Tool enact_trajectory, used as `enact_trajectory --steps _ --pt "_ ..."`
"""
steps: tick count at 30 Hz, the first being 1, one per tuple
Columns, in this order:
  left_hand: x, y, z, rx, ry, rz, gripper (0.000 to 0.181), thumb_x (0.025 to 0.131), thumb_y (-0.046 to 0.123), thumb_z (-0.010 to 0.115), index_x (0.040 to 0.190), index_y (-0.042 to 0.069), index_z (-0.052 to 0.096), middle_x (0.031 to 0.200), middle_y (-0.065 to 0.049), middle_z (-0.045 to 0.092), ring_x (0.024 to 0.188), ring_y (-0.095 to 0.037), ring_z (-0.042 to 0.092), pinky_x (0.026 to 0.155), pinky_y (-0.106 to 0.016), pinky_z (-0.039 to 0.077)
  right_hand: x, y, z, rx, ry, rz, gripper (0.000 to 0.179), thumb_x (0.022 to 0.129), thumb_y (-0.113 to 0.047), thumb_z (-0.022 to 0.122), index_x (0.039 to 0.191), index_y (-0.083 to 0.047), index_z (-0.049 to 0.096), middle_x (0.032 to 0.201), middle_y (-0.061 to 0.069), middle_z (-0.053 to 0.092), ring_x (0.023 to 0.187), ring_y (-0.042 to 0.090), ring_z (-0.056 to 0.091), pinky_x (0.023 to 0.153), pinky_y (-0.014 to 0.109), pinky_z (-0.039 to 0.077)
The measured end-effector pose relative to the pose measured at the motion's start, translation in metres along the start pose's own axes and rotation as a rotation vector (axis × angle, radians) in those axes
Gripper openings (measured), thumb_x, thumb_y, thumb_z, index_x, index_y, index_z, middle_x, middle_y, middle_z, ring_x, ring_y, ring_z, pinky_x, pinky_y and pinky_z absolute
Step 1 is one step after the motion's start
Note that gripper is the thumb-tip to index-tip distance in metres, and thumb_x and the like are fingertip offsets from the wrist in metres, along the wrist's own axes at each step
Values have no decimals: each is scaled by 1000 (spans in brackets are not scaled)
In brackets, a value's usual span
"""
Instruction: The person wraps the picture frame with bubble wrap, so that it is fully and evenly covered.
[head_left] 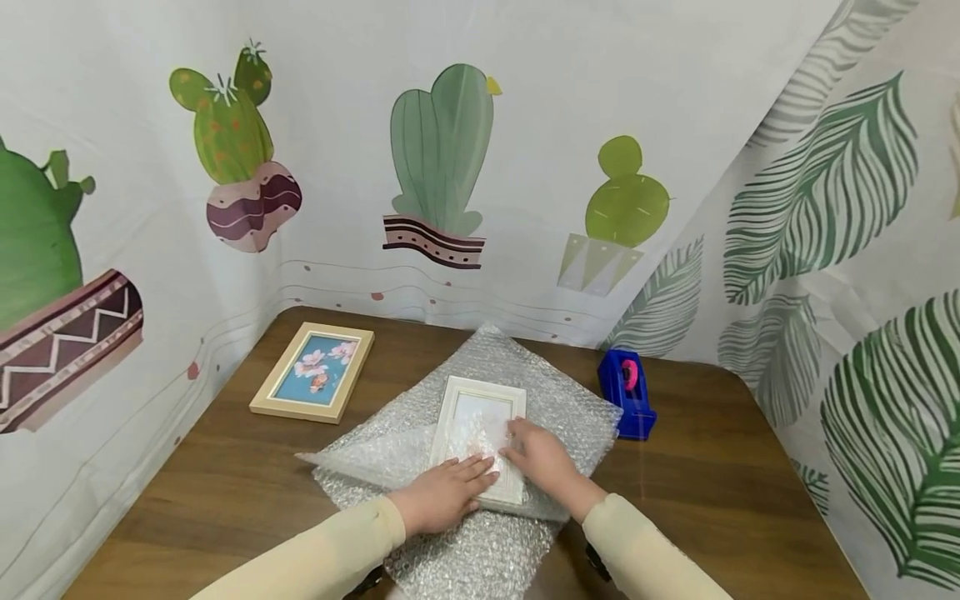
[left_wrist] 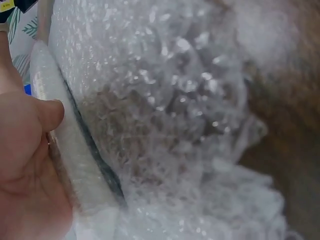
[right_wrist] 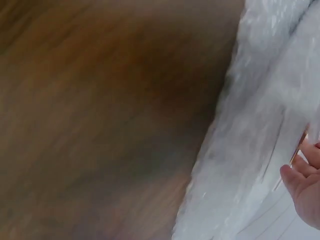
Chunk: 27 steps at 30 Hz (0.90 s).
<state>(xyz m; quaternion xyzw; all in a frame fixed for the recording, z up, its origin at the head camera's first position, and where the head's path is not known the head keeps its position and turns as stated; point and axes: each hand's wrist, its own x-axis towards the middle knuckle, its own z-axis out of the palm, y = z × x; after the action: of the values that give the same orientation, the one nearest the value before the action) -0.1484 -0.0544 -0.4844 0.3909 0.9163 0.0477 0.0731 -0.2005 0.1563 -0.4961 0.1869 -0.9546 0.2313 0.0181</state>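
Observation:
A white picture frame (head_left: 487, 386) lies face up on a sheet of bubble wrap (head_left: 558, 383). The wrap's left corner (head_left: 375, 457) is folded in toward the frame and overlaps its lower left part. My left hand (head_left: 447, 493) rests on the frame's lower left with its fingers extended across it. At the frame's right edge, my right hand (head_left: 546, 458) touches with slightly bent fingers. In the left wrist view the thumb (left_wrist: 51, 114) lies along the wrapped edge. The right wrist view shows the right fingers (right_wrist: 311, 156) at the frame's face.
A light wood frame (head_left: 360, 360) with a flower picture lies at the table's back left. A blue tape dispenser (head_left: 637, 417) with a pink core stands right of the wrap. Printed fabric (head_left: 337, 150) hangs behind the brown wooden table (head_left: 210, 475).

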Motion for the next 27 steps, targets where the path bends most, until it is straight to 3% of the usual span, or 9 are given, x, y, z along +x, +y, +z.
enact_trajectory --steps 3,6,12,20,27 --pt "0 1 -1 0 -8 14 50 106 27 53 154 17 48 163 -5 44 151 -24 44 119 -40 44 -2 4 -2 -16 -17 -11 55 92 -19 77 138 5 59 146 23 59 133 40 59 110 51 50" --pt "1 2 0 16 2 21 50 105 27 53 154 17 48 163 -5 44 150 -23 45 118 -40 45 -4 5 -3 -80 -7 -80 61 92 -18 76 144 3 54 152 21 54 140 40 54 113 51 47" --pt "2 5 3 59 52 36 50 104 26 55 153 15 50 160 -6 49 148 -24 48 115 -40 48 -10 7 -4 -251 -40 -229 45 99 -17 65 141 -2 60 148 15 60 140 39 54 112 53 48" --pt "1 4 3 37 34 21 51 104 27 55 153 15 49 161 -6 47 149 -23 46 117 -41 46 -11 8 -2 -254 -97 -198 41 104 -18 56 143 -4 59 149 12 60 141 36 54 112 53 48" --pt "2 -1 3 -120 -2 -33 51 108 31 48 154 10 47 162 -7 45 152 -26 42 121 -46 41 -6 2 -3 -244 -115 -183 40 104 -18 56 141 -5 61 148 10 61 139 36 56 110 56 49"
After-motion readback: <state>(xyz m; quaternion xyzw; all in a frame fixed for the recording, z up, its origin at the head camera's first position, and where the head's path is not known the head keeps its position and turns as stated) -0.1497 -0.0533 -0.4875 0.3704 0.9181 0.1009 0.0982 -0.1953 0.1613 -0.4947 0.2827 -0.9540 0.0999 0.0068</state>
